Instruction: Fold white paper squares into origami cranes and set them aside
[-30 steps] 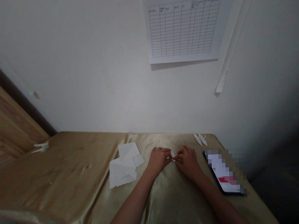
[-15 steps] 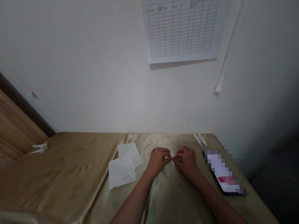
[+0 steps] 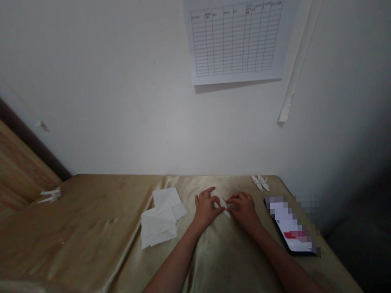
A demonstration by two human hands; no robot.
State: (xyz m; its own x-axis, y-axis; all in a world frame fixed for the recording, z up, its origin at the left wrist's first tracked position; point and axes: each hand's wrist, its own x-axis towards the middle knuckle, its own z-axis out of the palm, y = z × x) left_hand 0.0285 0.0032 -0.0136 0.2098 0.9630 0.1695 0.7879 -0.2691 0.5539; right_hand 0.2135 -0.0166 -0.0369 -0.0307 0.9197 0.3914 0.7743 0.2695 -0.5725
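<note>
Between my two hands is a small folded piece of white paper (image 3: 223, 203), held just above or on the table cloth. My left hand (image 3: 205, 208) pinches its left side with thumb and index finger, the other fingers raised and spread. On the opposite side, my right hand (image 3: 243, 207) grips the paper between thumb and index finger, its remaining fingers curled. The fingertips hide part of the paper, so its exact folded shape is unclear.
White paper sheets (image 3: 160, 225) lie loosely stacked left of my hands. Small folded paper figures (image 3: 260, 183) sit at the back right, near a phone (image 3: 291, 228). Another white folded paper piece (image 3: 51, 195) rests far left. A gold cloth (image 3: 88, 224) covers the table, against a wall.
My left hand's fingers have lifted and spread while its thumb and index finger stay at the paper. More of the folded paper now shows. The right hand has barely moved.
</note>
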